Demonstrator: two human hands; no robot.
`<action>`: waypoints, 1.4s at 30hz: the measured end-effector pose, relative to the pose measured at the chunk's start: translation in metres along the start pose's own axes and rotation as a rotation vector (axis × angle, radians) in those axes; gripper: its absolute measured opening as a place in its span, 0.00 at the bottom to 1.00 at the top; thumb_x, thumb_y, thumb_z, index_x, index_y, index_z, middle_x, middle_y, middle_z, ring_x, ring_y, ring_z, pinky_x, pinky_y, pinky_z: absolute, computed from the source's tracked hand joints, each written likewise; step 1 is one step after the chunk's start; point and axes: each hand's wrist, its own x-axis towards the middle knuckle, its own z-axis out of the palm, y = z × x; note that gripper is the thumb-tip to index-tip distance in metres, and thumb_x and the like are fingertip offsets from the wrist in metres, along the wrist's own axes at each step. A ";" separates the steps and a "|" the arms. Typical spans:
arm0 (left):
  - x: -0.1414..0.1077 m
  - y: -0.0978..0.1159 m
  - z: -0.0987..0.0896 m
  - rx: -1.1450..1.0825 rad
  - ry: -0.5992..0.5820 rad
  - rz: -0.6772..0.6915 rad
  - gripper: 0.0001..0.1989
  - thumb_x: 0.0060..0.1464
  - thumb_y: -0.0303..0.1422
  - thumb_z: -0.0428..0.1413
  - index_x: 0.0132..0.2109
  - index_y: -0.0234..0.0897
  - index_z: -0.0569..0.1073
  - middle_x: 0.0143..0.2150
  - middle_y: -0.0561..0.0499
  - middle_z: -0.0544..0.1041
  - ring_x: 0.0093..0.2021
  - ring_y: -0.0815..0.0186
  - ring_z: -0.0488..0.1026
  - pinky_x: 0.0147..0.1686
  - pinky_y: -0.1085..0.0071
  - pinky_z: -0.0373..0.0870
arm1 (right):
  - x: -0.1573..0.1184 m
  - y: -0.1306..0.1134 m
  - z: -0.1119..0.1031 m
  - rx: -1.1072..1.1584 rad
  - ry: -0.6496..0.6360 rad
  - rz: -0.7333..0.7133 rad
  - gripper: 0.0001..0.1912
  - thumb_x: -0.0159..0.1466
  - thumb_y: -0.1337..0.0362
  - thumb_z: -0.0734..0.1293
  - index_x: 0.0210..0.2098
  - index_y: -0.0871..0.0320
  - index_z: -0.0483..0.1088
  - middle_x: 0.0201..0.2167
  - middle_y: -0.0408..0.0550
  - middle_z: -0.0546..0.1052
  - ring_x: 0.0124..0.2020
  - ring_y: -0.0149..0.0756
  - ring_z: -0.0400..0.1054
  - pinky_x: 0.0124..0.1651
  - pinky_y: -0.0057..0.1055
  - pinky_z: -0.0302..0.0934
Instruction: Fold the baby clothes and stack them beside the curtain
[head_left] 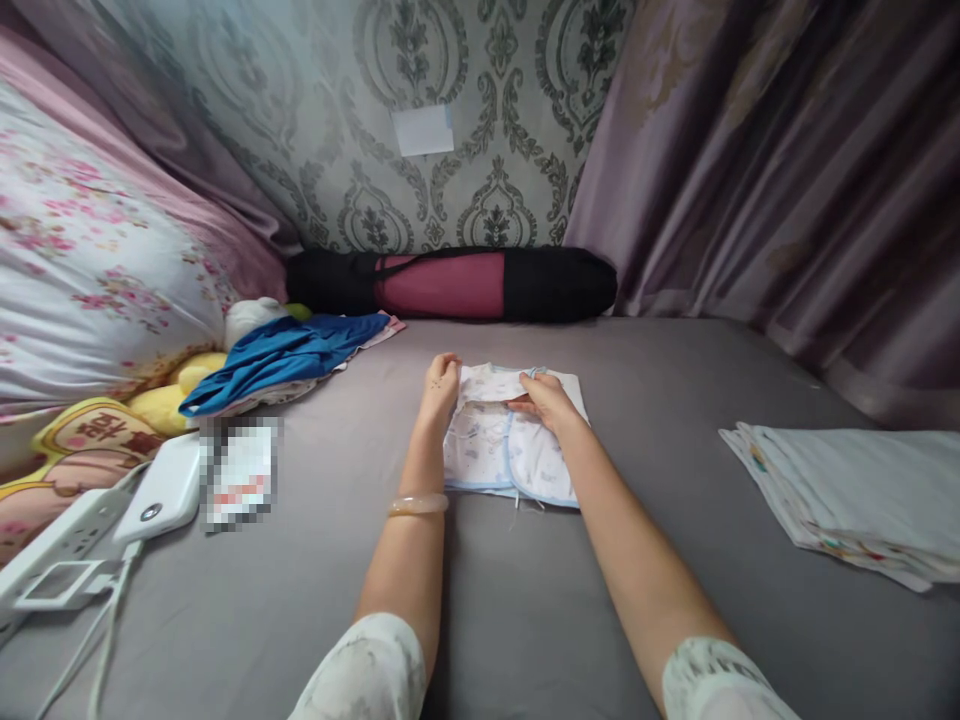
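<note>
power strip and power bank: at your far left, the strip point(86, 515) lies beside the white power bank point(169, 480), close enough for the short cables to reach.
blue cloth: the crumpled blue cloth point(292, 350) is draped loosely over paler fabric, next to the yellow plush point(161, 408); it looks laid aside rather than arranged.
left hand: your left hand point(441, 385) is narrow, fingers curled on the upper left corner of the baby top, likely to keep that edge up and level; its fingertips are partly hidden.
baby top: the white baby top point(476, 455) with pale blue trim lies in front of you on the grey sheet point(525, 620), between your forearms. its upper part is raised in a band between your hands, probably so the layers don't drag.
right hand: your right hand point(547, 395) holds the top's upper right part, thumb above and fingers under the raised fabric, which seems to support it from both faces.
folded cloths: the pale stack point(877, 490) sits flat at your far right, well apart from the top, perhaps so your arms don't disturb it.
</note>
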 end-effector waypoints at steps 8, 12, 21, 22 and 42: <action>-0.014 -0.009 0.009 0.230 -0.167 -0.067 0.22 0.38 0.14 0.54 0.38 0.42 0.76 0.40 0.47 0.78 0.54 0.52 0.70 0.60 0.56 0.57 | 0.008 0.003 -0.016 -0.835 0.276 -0.266 0.11 0.63 0.61 0.61 0.28 0.57 0.71 0.26 0.47 0.76 0.33 0.37 0.72 0.35 0.28 0.63; -0.020 -0.010 0.009 0.156 -0.127 -0.101 0.18 0.39 0.15 0.57 0.35 0.42 0.77 0.39 0.46 0.79 0.58 0.50 0.68 0.63 0.51 0.51 | 0.000 0.002 -0.017 -1.060 0.337 -0.259 0.10 0.64 0.60 0.61 0.38 0.56 0.73 0.38 0.52 0.78 0.41 0.41 0.72 0.40 0.31 0.62; -0.020 -0.020 0.008 0.214 -0.123 0.011 0.14 0.44 0.18 0.59 0.37 0.38 0.75 0.48 0.41 0.78 0.62 0.52 0.65 0.65 0.51 0.48 | -0.017 0.003 -0.014 -1.169 0.390 -0.209 0.17 0.65 0.65 0.60 0.53 0.62 0.66 0.49 0.63 0.74 0.48 0.49 0.70 0.47 0.39 0.61; -0.021 -0.019 0.010 0.285 -0.146 0.047 0.14 0.45 0.18 0.58 0.39 0.39 0.75 0.50 0.41 0.77 0.62 0.52 0.65 0.65 0.50 0.47 | -0.018 0.003 -0.013 -1.193 0.413 -0.233 0.18 0.65 0.67 0.59 0.53 0.63 0.66 0.50 0.64 0.73 0.50 0.50 0.69 0.48 0.39 0.60; -0.043 -0.025 0.038 1.151 -0.450 0.325 0.26 0.65 0.35 0.39 0.67 0.34 0.59 0.70 0.38 0.56 0.70 0.50 0.49 0.67 0.49 0.43 | -0.017 0.032 0.002 -1.364 0.027 -0.519 0.27 0.70 0.61 0.50 0.68 0.53 0.55 0.70 0.49 0.53 0.70 0.52 0.39 0.65 0.62 0.33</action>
